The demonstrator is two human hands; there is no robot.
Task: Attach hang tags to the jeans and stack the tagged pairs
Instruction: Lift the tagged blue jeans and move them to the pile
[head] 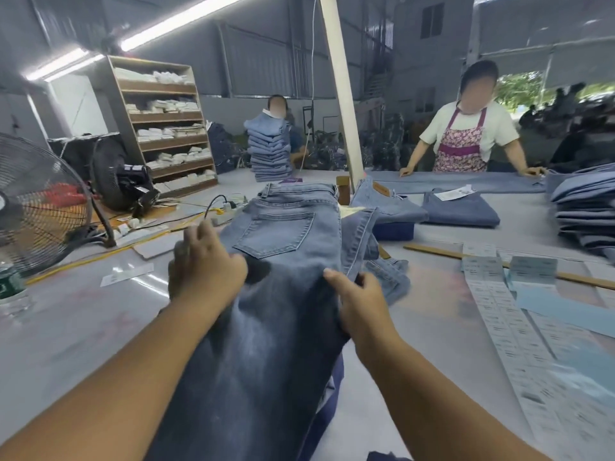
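**Laying out a pair for tagging**

Smoothing a faded blue denim pair of jeans (283,261) along the grey worktable (83,327), the person works with the garment back-pocket side up and the waistband at the far end. The left hand (206,264) presses on the left edge of the cloth just below the pocket, fingers seemingly spread flat, though blur makes that hard to confirm. Across the fabric from it, the right hand (361,301) pinches the right edge where a folded leg turns back. No tag shows on this pair, so attaching looks not yet done. Beyond the right hand lie two folded blue pairs (461,207), one carrying a white paper tag (454,193). Further right run strips of white printed labels (499,311) and a tall stack of folded jeans (585,207); much evidently remains.
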